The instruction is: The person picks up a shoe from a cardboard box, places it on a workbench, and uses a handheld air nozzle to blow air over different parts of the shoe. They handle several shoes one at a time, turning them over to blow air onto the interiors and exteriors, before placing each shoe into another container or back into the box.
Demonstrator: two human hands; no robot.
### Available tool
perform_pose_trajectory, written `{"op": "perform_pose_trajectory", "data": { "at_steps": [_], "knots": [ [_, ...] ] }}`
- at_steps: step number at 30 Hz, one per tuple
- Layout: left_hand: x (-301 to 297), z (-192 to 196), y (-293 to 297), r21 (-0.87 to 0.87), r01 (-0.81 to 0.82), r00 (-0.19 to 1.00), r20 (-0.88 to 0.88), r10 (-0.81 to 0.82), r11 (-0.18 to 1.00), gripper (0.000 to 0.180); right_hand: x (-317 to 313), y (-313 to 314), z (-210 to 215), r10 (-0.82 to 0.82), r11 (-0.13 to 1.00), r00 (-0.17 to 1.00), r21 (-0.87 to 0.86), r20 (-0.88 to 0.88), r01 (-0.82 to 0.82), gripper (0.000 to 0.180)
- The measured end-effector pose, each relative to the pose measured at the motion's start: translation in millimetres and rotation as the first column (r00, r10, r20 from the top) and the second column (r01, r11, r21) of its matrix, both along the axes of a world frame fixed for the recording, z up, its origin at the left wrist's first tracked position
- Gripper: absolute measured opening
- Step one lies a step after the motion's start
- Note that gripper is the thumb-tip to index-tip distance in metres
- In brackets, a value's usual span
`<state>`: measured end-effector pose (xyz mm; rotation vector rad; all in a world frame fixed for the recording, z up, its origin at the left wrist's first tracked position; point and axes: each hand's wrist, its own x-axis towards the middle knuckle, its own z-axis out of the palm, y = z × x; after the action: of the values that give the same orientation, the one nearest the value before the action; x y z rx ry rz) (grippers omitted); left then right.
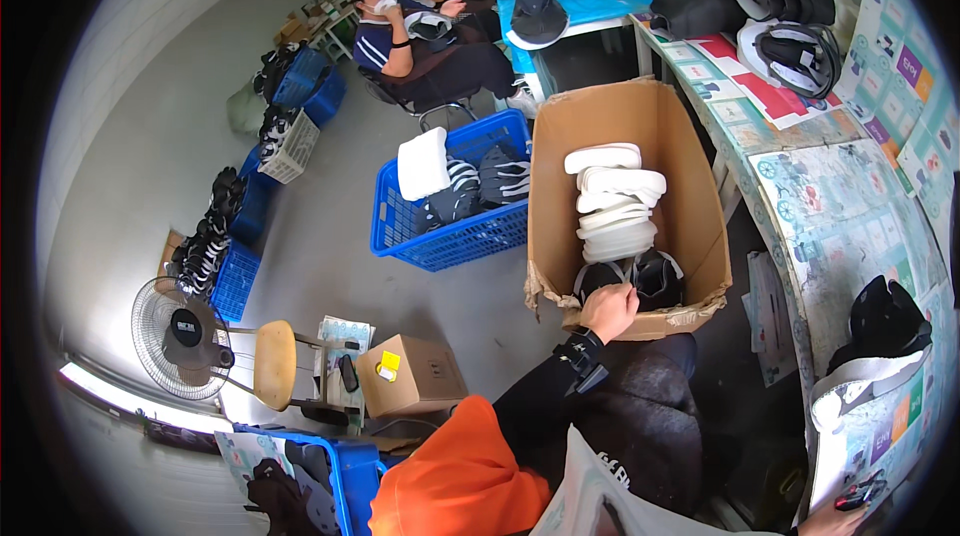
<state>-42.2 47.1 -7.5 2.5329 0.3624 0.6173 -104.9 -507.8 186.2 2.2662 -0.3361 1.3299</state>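
Note:
My left hand (608, 312), with a black sleeve and dark wristband, reaches over the near edge of a tall cardboard box (552, 206). Its fingers are curled at a black padded piece (592, 281) with a pale rim. Beside that, a similar black piece (659, 281) rests at the near end. Behind them, a row of white foam pads (615, 216) is stacked inside the box. At the lower right, my right hand (832, 518), partly cut off by the frame, has its fingers against a small black-and-red tool (862, 491) on the bench.
A worn, patterned workbench (815, 186) runs along the right, bearing a black-and-white piece (880, 336). A blue crate (450, 251) of dark pieces stands left of the box. A standing fan (182, 336), a chair (273, 366) and a small carton (415, 381) are farther left. People (400, 46) sit beyond.

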Motion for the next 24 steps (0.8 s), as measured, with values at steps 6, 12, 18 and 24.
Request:
{"op": "perform_pose_trajectory", "data": {
  "at_steps": [6,12,18,24],
  "knots": [
    [-0.1,1.8,-3.7,-0.019,-0.01,1.0,-0.025,0.009,1.0,0.022,-4.1,-23.0,-21.7,-0.109,0.99,0.992,0.085,-0.07,0.114,0.087],
    [0.4,5.5,-4.2,-0.027,-0.024,0.996,-0.082,0.022,0.999,0.022,1.3,3.0,-0.2,-0.061,0.997,0.998,0.049,-0.017,0.062,0.084],
    [0.3,3.8,-3.8,-0.017,-0.033,0.995,-0.094,0.031,0.999,0.022,-0.3,-2.3,-4.5,-0.093,0.995,0.995,0.024,-0.036,0.094,0.082],
    [-0.7,7.0,-5.1,-0.021,-0.031,0.994,-0.109,0.029,0.999,0.021,0.1,-16.8,-14.5,-0.144,0.989,0.989,0.035,-0.028,0.145,0.081]
  ]
}}
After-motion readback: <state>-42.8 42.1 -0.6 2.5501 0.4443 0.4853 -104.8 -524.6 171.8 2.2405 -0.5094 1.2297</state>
